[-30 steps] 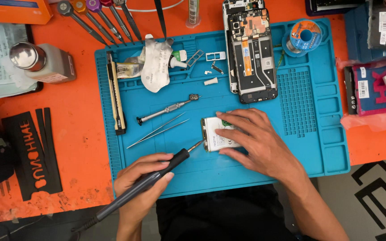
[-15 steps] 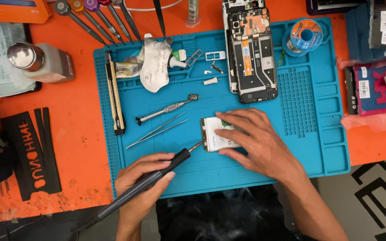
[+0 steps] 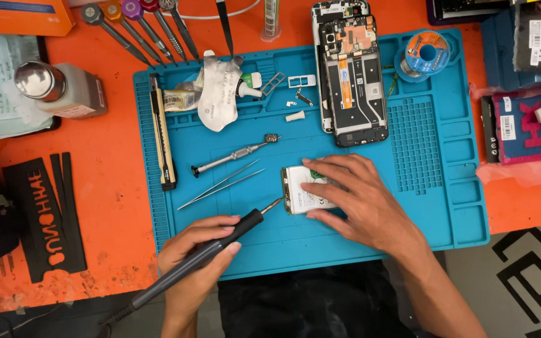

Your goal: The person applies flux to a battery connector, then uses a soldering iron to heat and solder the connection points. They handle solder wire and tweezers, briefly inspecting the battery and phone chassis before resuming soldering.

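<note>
Left grip (image 3: 198, 260): fingers closed around a dark soldering iron (image 3: 189, 269), held pen-fashion. The iron's long axis runs from near-left to far-right, its cord trailing off toward the near edge of the counter (image 3: 95, 206) and its tip (image 3: 275, 204) pointing up and to the right. Right grip (image 3: 358, 200): fingers spread and pressed flat on a small white rectangular part (image 3: 302, 191), pinning it against the blue work mat (image 3: 408, 206) rather than lifting it. The part lies right of and slightly beyond the left hand, directly off the iron's tip; the tip sits at the part's left edge, touching or just short of it, which cannot be resolved at this scale. The part's long axis could not be judged, since the right hand covers most of it. Tweezers (image 3: 220, 184) and a small screwdriver (image 3: 233, 154) lie on the mat just beyond the iron, apart from both hands. An opened phone (image 3: 352, 75) lies at the far side, well apart.
</note>
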